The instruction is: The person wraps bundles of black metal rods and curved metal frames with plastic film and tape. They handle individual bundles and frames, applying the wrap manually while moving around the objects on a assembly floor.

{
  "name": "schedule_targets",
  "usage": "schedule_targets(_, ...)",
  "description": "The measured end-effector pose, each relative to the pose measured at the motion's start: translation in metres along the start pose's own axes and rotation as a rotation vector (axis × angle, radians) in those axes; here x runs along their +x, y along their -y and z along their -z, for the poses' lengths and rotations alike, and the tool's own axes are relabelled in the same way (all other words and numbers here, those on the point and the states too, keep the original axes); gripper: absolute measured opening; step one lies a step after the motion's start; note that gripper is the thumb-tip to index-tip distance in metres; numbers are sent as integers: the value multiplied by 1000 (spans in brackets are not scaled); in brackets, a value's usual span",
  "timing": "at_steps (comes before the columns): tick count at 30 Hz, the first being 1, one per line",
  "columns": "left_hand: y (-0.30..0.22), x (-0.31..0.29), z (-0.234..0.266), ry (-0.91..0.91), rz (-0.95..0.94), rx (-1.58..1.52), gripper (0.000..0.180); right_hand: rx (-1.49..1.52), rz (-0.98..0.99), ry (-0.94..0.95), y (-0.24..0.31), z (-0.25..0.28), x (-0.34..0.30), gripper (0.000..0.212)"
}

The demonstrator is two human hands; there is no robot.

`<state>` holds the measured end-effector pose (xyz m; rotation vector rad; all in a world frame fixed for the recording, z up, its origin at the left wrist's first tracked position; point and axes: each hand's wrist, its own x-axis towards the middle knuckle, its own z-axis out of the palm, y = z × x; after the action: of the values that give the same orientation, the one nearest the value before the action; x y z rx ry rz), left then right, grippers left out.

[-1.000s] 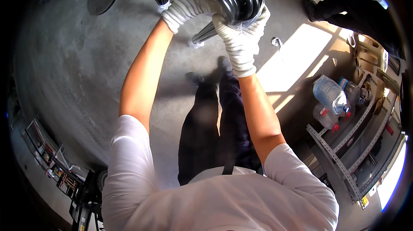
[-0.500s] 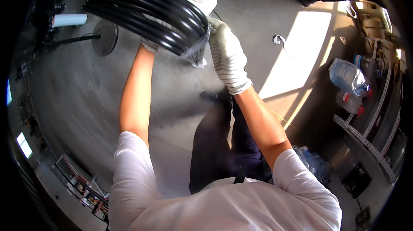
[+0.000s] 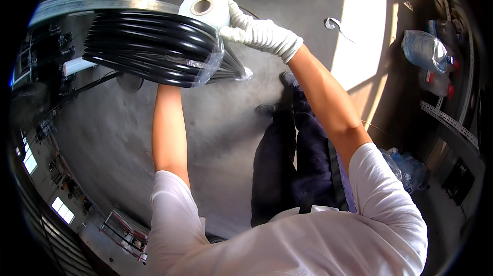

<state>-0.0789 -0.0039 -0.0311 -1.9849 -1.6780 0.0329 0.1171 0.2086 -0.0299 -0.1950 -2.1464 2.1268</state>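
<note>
A thick coil of glossy black tubing (image 3: 146, 44) is held up in front of me, above the floor. Clear plastic film (image 3: 209, 65) wraps its right end and bunches into a twisted tip. My left forearm (image 3: 168, 127) reaches up behind the coil; the coil hides nearly all of that hand, which bears its weight. In a white knit glove, my right hand (image 3: 251, 29) grips a roll of white plastic film (image 3: 221, 7) by its right side. The roll's hollow core faces me, and its lower edge meets the coil's upper right. My right thumb points toward the wrapped tubing.
A shiny translucent band (image 3: 102, 2) curves behind the coil, leftward from the roll. Another pale roll (image 3: 77, 65) lies at left, near a round dark plate (image 3: 130, 81). Large plastic bottles (image 3: 426, 50) sit by a metal rack (image 3: 449, 122) at right. A white scrap (image 3: 333, 22) is on the floor.
The coil has swung more level and shifted left. My right hand has turned sideways, carrying the roll left. The translucent band shows far more. Another person's legs have nearly left the view.
</note>
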Motion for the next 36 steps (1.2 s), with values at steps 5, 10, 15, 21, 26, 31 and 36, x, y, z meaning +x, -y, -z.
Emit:
schedule_targets(5,4,-2,3,39,-99,26,31,358,126,-271,2,-8,23,116)
schedule_targets(10,2,-12,28,126,-238,110,29,458,191,-156,-4,2,31,88)
schedule_targets(15,-27,29,120,367,-91,-57,30,365,189,-293,-4,10,26,82)
schedule_targets(21,-28,133,199,506,89,-220,71,313,191,-372,2,-5,24,88)
schedule_targets(26,-30,156,143,574,-274,-59,66,315,171,-414,6,-12,20,77)
schedule_targets(31,-22,165,142,631,-304,-34,61,204,111,-486,-4,1,12,78)
schedule_targets(36,-16,168,139,669,-400,-74,54,153,90,-438,-16,32,-29,81)
